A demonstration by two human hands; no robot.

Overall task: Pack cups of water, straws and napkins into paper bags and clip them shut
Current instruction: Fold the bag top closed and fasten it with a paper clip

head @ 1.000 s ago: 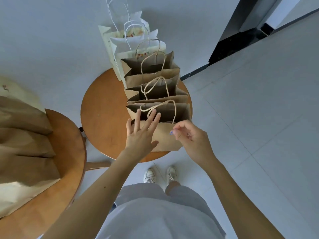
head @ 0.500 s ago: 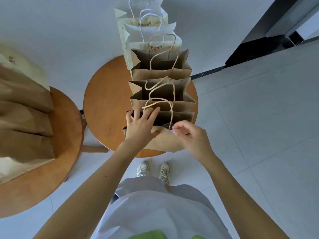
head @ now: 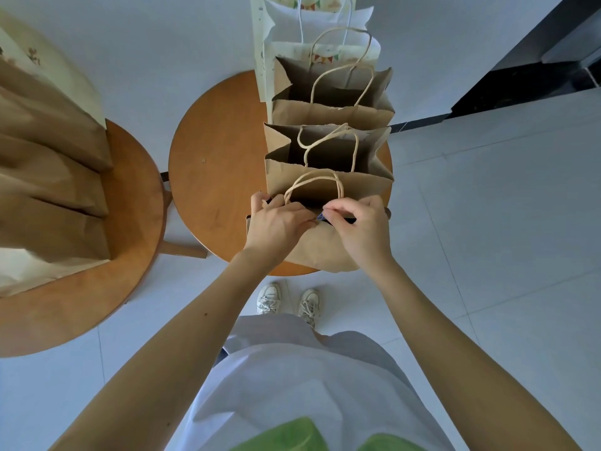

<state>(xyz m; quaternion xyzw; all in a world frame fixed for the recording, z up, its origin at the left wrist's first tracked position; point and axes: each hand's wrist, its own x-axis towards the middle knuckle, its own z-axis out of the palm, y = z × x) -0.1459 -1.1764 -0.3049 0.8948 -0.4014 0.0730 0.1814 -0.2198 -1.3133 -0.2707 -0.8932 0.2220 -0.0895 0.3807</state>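
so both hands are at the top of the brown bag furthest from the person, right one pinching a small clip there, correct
Not quite. The head view shows the left hand and right hand at the top of the nearest brown bag, at the near edge of the round table, not the furthest one. The rest stands: the right hand pinches a small clip there.

Matt brown kraft-paper bags (head: 328, 177) with twisted paper-cord handles (head: 325, 180) stand on 2 smooth, satin wooden round tables (head: 214, 177); upper-centre bags (head: 312, 30) are white paper; the floor (head: 487, 222) is smooth tile.
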